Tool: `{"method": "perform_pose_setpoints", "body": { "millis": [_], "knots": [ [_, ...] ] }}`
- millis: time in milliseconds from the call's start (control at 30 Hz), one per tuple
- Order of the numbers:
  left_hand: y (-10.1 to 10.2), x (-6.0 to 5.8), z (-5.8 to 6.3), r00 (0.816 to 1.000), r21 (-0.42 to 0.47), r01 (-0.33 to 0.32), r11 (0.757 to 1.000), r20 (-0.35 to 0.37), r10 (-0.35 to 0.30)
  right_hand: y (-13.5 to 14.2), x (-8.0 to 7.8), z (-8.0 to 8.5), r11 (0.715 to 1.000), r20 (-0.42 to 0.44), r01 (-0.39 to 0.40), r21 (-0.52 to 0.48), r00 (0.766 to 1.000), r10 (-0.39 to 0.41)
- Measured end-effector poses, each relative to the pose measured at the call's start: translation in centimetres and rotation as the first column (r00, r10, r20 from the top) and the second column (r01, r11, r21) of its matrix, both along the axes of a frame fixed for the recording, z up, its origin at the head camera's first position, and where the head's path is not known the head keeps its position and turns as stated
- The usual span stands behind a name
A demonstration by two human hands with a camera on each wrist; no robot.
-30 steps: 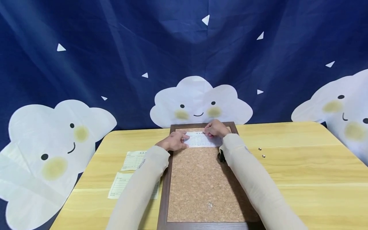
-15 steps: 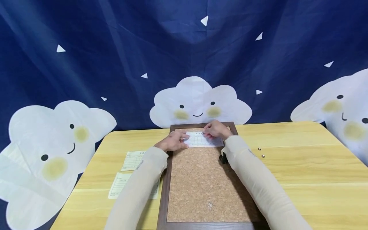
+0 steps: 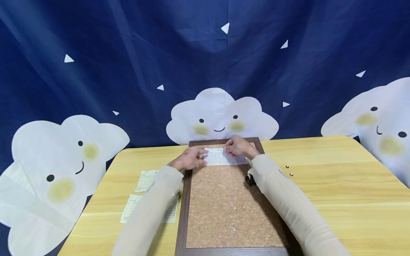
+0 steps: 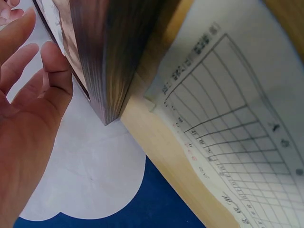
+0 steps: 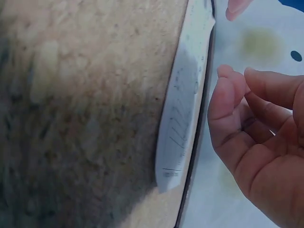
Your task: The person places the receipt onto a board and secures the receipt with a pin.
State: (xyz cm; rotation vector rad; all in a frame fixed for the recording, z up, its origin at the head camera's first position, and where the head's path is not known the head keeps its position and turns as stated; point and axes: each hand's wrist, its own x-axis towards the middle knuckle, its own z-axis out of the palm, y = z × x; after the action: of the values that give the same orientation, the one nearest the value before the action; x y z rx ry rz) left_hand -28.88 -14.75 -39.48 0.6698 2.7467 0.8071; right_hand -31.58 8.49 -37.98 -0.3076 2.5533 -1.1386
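Observation:
A white printed form (image 3: 215,158) lies across the top of a cork board (image 3: 224,202) with a dark wood frame. My left hand (image 3: 189,158) rests at the form's left end, fingers loosely spread and touching its edge. In the left wrist view, that left hand (image 4: 35,102) shows thumb and fingers apart. My right hand (image 3: 239,146) is over the form's upper right part, thumb and fingertips pinched together on what seems a small thumbtack, mostly hidden. The right wrist view shows the right hand (image 5: 259,128) with its fingers curled and the form (image 5: 178,118) beside it.
Two pale yellow forms, an upper one (image 3: 145,181) and a lower one (image 3: 129,206), lie left of the board, partly under the left sleeve. Two small silver thumbtacks (image 3: 287,166) lie on the wooden table (image 3: 346,177) at right. A blue cloud-print curtain (image 3: 144,53) hangs behind.
The view has tilted slightly upward. Right fingertips stay over the form's upper right, shifting slightly left along it. The left hand keeps its place at the form's left end.

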Motion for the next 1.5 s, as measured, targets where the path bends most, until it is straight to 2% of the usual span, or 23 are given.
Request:
{"method": "perform_pose_setpoints", "body": {
  "millis": [200,433,633,767,967,1200,1500],
  "knots": [
    [-0.2,0.4,0.3,0.999,0.003,0.013,1.0,-0.031,-0.013,0.1,0.5,0.4,1.0,-0.006,-0.019,-0.025,1.0,0.019],
    [-0.4,0.8,0.7,1.0,0.036,0.008,0.999,-0.013,-0.008,0.3,1.1,0.5,0.995,-0.007,-0.037,-0.097,0.999,0.037],
    [-0.7,1.1,0.6,0.999,0.046,0.029,0.998,-0.029,-0.028,0.1,1.7,0.6,0.988,0.005,-0.045,-0.145,0.999,0.046],
    [-1.1,1.3,0.6,0.999,0.057,0.027,0.998,-0.026,-0.026,-0.2,2.1,0.7,0.988,0.004,-0.054,-0.146,0.998,0.055],
    [-1.8,1.7,0.6,1.0,0.117,-0.003,0.993,0.023,0.001,-0.3,2.8,1.0,0.986,-0.011,-0.093,-0.135,0.996,0.092],
    [-2.9,2.3,0.6,0.999,0.137,0.021,0.99,-0.028,-0.017,0.0,3.6,1.3,0.983,-0.033,-0.144,-0.114,0.989,0.142],
    [-3.7,2.8,0.7,1.0,0.174,0.013,0.985,-0.027,-0.009,1.3,5.0,1.7,0.981,-0.02,-0.16,-0.109,0.987,0.159]
  ]
}}
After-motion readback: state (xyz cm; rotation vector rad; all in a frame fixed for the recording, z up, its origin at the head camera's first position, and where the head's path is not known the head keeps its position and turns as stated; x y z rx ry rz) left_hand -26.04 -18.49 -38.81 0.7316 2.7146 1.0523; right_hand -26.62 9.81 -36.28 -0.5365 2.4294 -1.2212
